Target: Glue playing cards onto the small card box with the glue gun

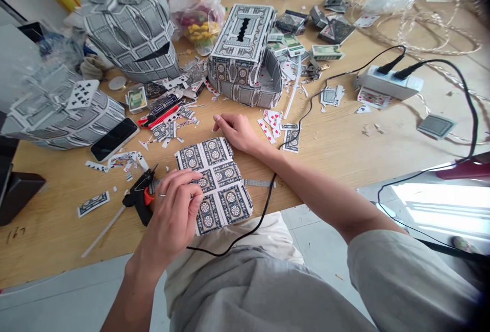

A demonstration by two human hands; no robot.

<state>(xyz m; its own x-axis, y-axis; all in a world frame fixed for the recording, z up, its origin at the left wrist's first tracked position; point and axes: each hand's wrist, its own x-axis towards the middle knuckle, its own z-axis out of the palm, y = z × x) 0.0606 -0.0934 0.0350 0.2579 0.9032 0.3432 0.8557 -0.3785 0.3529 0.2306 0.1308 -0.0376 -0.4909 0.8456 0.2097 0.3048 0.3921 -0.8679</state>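
A flat panel of joined playing cards (225,181) lies at the table's near edge, over a thin patterned strip (259,183). My left hand (178,199) rests on the panel's left side with its fingers bent and somewhat apart, holding nothing that I can see. Beyond the panel's top right corner, my right hand (235,130) lies on its side on the table. Its fingers are curled together, and whatever they might hold is hidden. Just left of my left hand is a black glue gun (138,196) with an orange trigger and a white glue stick (103,231).
Woven card baskets (130,30) and a phone (115,139) are at the left. A card box (243,36) stands at the back middle. Card scraps and a red cutter (158,116) lie between. A black cable (268,194) crosses the near edge from a power strip (390,83).
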